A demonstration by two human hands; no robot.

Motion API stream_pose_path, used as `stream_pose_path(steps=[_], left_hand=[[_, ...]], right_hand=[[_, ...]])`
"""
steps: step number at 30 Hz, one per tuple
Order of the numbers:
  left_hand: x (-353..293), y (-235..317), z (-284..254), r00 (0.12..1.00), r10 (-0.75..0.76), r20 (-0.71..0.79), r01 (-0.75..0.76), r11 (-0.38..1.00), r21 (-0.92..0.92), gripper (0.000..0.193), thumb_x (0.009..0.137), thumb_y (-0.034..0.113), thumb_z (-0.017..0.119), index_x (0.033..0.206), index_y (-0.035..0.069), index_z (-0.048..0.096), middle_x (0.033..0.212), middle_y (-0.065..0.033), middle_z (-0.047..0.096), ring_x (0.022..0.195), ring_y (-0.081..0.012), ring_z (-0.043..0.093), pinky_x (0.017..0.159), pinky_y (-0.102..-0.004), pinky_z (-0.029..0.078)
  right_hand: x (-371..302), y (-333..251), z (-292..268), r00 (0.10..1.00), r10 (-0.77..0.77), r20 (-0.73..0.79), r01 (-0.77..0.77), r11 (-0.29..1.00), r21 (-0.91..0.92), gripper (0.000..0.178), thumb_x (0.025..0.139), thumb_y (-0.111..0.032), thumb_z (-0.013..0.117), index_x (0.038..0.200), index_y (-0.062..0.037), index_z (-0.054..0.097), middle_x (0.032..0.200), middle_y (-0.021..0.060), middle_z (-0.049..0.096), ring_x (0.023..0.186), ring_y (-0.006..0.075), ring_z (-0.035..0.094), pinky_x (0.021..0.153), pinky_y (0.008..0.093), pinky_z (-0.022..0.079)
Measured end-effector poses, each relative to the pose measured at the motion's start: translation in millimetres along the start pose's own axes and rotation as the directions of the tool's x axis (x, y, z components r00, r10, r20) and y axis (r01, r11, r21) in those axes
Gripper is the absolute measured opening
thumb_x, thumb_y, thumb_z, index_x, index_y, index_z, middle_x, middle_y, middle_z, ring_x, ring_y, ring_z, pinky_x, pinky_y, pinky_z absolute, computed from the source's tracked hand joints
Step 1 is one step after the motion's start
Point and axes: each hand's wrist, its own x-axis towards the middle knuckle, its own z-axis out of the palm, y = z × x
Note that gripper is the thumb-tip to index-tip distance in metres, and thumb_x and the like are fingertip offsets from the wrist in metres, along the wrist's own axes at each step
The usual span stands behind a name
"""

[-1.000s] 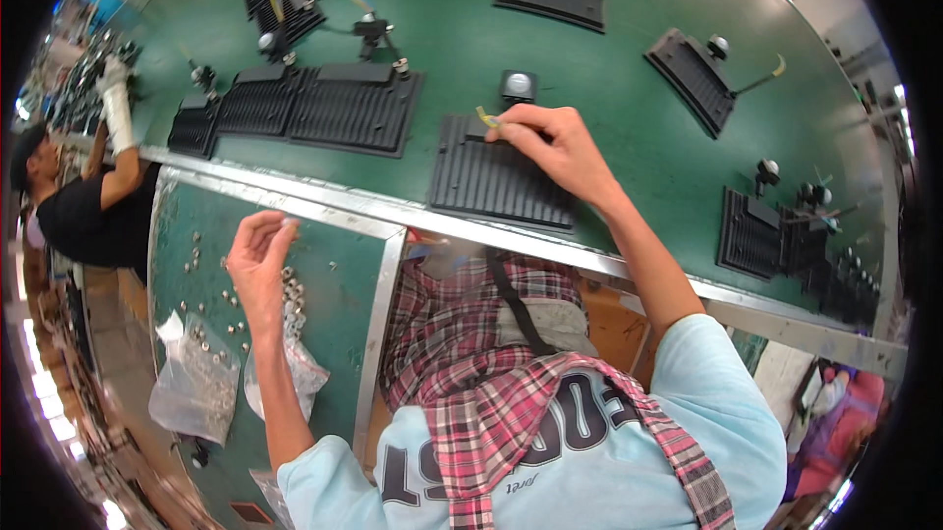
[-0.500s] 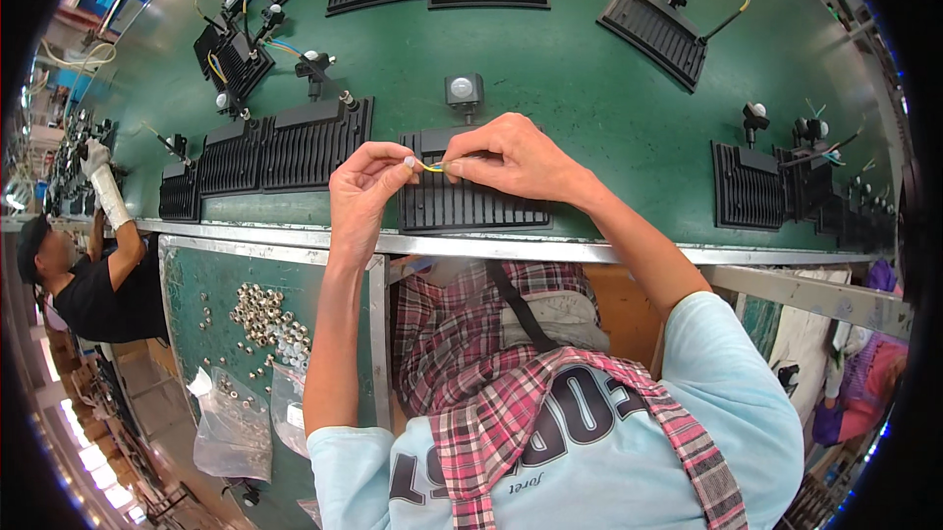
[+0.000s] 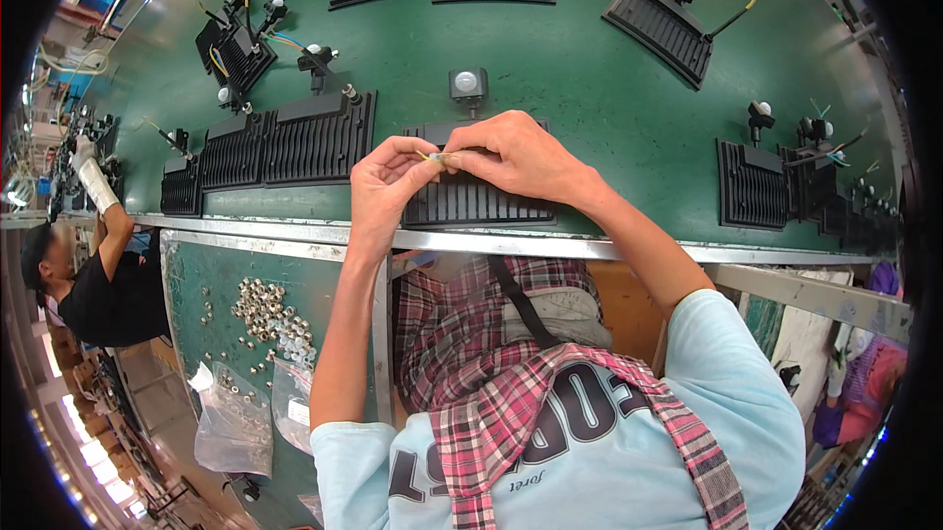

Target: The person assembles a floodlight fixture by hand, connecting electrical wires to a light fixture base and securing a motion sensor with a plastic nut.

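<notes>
Above a black finned lamp housing [image 3: 481, 208], my two hands meet fingertip to fingertip. My left hand [image 3: 385, 181] pinches a small pale ring-like piece [image 3: 436, 159], which appears to sit around the cable's coloured wires. A yellowish wire end [image 3: 422, 154] pokes out on the left of it. My right hand [image 3: 521, 159] grips the cable just right of the piece, its fingers closed and covering most of it. Behind the hands, a sensor head [image 3: 468, 84] with a white dome stands at the housing's far edge.
More finned housings [image 3: 319, 147] with sensors and wires lie left, right and far on the green table [image 3: 550, 58]. Metal cable fittings [image 3: 260, 306] and plastic bags [image 3: 234, 422] lie on a lower surface at left. A gloved co-worker [image 3: 93, 279] is at far left.
My left hand has moved right to meet my right hand. The pale piece has shifted from the wires' tip to around them. The co-worker's arm has moved slightly.
</notes>
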Motion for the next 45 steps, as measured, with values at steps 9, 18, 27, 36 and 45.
stream_pose_path(steps=[9, 18, 27, 36, 45], left_hand=[[0.3, 7.4, 15.5, 1.0, 0.013, 0.019, -0.015, 0.995, 0.103, 0.021, 0.089, 0.011, 0.071, 0.106, 0.0, 0.066, 0.093, -0.0015, 0.066, 0.087, -0.0071, 0.062, 0.078, -0.0222, 0.049], [-106.3, 41.8, -92.4, 0.913, 0.325, -0.248, 0.076, 0.462, 0.884, 0.019, 0.081, 0.006, 0.073, 0.1, 0.001, 0.069, 0.093, -0.0088, 0.068, 0.082, -0.0185, 0.064, 0.078, -0.0309, 0.05], [-171.5, 43.3, -158.8, 0.973, 0.179, -0.144, 0.139, 0.04, 0.989, 0.012, 0.08, 0.006, 0.07, 0.092, 0.005, 0.068, 0.09, -0.0054, 0.065, 0.088, -0.0241, 0.058, 0.089, -0.0357, 0.041], [-87.8, 35.1, -83.0, 0.888, 0.092, -0.451, 0.079, 0.935, 0.346, 0.008, 0.09, 0.008, 0.068, 0.094, 0.002, 0.066, 0.091, 0.0, 0.064, 0.086, -0.0077, 0.057, 0.082, -0.0229, 0.045], [-15.2, 13.1, -12.0, 0.991, 0.016, -0.129, -0.015, 1.0, 0.003, 0.03, 0.09, 0.005, 0.069, 0.119, -0.003, 0.065, 0.105, -0.0077, 0.068, 0.1, -0.0131, 0.064, 0.094, -0.0269, 0.048]], right_hand=[[5.4, -11.4, -4.1, 0.979, 0.165, 0.123, -0.19, 0.954, 0.231, 0.034, 0.091, -0.013, 0.061, 0.123, -0.0034, 0.055, 0.071, 0.0041, 0.052, 0.067, 0.0142, 0.052, 0.064, 0.0307, 0.042], [3.9, -8.0, -5.4, 0.998, 0.049, -0.042, -0.039, 0.975, 0.219, 0.016, 0.092, -0.012, 0.062, 0.097, 0.0029, 0.067, 0.087, 0.0053, 0.068, 0.081, 0.0144, 0.061, 0.077, 0.0288, 0.048], [5.9, -9.0, -5.9, 0.997, 0.07, -0.019, -0.066, 0.984, 0.165, 0.015, 0.091, -0.012, 0.064, 0.09, 0.002, 0.071, 0.08, 0.0047, 0.069, 0.073, 0.0123, 0.061, 0.068, 0.027, 0.048], [0.4, -10.2, -1.7, 0.989, 0.15, 0.008, -0.15, 0.975, 0.162, 0.017, 0.09, -0.014, 0.065, 0.094, 0.0, 0.072, 0.078, 0.0054, 0.07, 0.066, 0.0106, 0.06, 0.061, 0.026, 0.046], [2.0, -6.0, 5.4, 0.996, 0.088, -0.02, -0.086, 0.991, 0.099, 0.018, 0.087, -0.023, 0.068, 0.091, -0.0065, 0.074, 0.073, 0.011, 0.068, 0.061, 0.0256, 0.06, 0.059, 0.0356, 0.046]])
